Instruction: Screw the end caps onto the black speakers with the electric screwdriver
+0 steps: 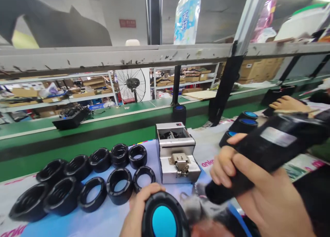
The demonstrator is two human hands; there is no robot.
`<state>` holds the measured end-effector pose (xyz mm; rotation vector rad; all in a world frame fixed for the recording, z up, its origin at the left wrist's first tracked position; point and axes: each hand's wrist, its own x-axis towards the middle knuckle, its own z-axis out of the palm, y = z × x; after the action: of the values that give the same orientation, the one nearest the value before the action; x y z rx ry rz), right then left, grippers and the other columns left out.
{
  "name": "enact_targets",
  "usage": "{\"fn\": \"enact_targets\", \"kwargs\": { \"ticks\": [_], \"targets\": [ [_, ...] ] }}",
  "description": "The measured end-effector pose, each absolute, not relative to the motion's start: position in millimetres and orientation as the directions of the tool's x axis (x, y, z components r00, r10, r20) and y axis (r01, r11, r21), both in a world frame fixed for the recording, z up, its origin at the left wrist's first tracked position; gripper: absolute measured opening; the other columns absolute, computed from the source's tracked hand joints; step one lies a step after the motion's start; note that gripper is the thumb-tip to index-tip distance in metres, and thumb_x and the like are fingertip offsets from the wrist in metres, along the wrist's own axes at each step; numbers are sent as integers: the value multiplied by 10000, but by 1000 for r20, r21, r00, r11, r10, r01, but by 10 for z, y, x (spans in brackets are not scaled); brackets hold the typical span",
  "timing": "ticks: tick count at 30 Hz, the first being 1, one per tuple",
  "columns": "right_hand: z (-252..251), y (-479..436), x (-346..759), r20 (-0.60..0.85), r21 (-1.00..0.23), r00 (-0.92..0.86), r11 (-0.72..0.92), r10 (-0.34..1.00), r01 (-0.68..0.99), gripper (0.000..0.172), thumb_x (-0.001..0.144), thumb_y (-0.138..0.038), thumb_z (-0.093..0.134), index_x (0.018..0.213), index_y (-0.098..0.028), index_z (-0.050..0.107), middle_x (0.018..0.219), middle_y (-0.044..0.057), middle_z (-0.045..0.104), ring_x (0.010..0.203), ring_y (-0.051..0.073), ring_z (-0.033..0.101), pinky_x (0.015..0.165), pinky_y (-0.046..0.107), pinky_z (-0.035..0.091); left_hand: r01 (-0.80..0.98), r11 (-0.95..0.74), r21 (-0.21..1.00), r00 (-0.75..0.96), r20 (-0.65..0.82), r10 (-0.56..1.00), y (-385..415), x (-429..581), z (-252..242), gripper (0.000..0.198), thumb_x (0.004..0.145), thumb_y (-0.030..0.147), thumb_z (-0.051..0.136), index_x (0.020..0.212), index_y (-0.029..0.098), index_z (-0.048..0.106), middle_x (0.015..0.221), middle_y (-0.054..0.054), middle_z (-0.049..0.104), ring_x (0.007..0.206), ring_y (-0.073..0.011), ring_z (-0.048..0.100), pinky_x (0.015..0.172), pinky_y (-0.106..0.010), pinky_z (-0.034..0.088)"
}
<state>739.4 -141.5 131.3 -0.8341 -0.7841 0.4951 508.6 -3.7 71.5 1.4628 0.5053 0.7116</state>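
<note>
My left hand [138, 211], at the bottom middle, is closed round the side of a black round housing with a blue disc [164, 220] facing me. In my right hand [273, 199] is a black electric screwdriver [265, 151] with a silver label, its narrow end pointing down to the left. Beyond my left hand stands a metal screw feeder [177, 154] with an open top. Two rows of black rings [120, 185] lie on the table to its left. A blurred reddish and grey patch below the screwdriver cannot be made out.
More black cylinders with blue tops [243, 125] stand at the right, and another [179, 113] is behind the feeder. A co-worker's hand [291, 104] reaches in at far right. A shelf beam [116, 58] crosses above, carrying a bottle [187, 19]. A dark post [225, 89] rises right.
</note>
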Motion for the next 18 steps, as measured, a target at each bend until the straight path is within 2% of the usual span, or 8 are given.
{"fn": "enact_targets", "kwargs": {
  "ticks": [2,4,7,10,14,18],
  "targets": [
    [1394,-1241,7372,478,-767,633,640,610,-38,281,958,-322,913,1078,-302,659,675,-69,601,535,126,579,602,258,585,-138,-28,990,710,118,695,-53,5196,683,176,1038,384,756,1060,283,898,1168,-35,878,1268,-373,785,1256,-541,552],
    [1473,-1067,7355,512,-739,622,673,593,-34,317,935,-355,940,984,-257,643,629,-76,585,476,118,554,547,246,556,-130,-23,991,719,110,687,-48,5223,652,189,1052,380,728,1105,288,885,1176,-36,871,1272,-377,783,1251,-549,554],
    [1548,-837,7353,545,-723,604,691,582,-13,502,894,-603,957,926,-227,625,587,-64,581,415,125,520,454,242,481,-107,-23,994,732,94,674,-33,5193,645,188,1049,387,733,1137,298,873,1203,-48,859,1277,-397,780,1237,-571,558],
    [1532,-663,7373,569,-718,598,695,565,27,652,848,-808,896,947,-220,630,581,-52,597,404,129,508,422,241,435,-93,-46,995,736,100,670,-35,5187,694,230,1075,421,696,1070,288,885,1156,-58,861,1234,-391,795,1238,-569,549],
    [1405,-523,7393,545,-760,589,649,597,45,631,864,-767,911,869,-213,608,558,-41,582,394,123,500,393,228,402,-96,-68,993,731,117,672,-54,5215,747,224,1061,432,717,1071,276,878,1134,-49,864,1201,-377,806,1211,-561,575],
    [1310,-506,7389,523,-784,566,621,637,25,626,869,-780,896,818,-232,598,520,-25,572,368,137,486,371,239,408,-94,-79,992,732,123,670,-65,5175,686,267,1092,464,677,1128,278,864,1203,-60,854,1264,-376,784,1246,-551,547]
  ]
}}
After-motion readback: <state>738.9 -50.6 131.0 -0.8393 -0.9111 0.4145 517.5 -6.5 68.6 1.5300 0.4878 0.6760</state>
